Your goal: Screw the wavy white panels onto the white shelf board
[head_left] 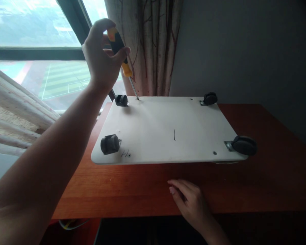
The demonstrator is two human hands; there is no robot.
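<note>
My left hand (104, 56) is closed around the yellow and black handle of a screwdriver (126, 69), held tilted. Its metal tip meets a screw (137, 98) near the far left edge of a white board (155, 129). The board lies flat on a wooden table, with a dark caster at each corner: far left (121, 100), near left (109, 144), far right (210, 98) and near right (244, 145). In front of the board, my right hand (192, 200) rests by the table's front edge. Its fingers are loosely bent, thumb slightly apart, with nothing visible in them.
The reddish-brown table (142, 197) extends beyond the board to the right. Behind the board hangs a patterned curtain (150, 47), beside a grey wall (244, 51). A window (33, 27) and another curtain (17, 109) are at left. A cable (72, 226) shows below the table edge.
</note>
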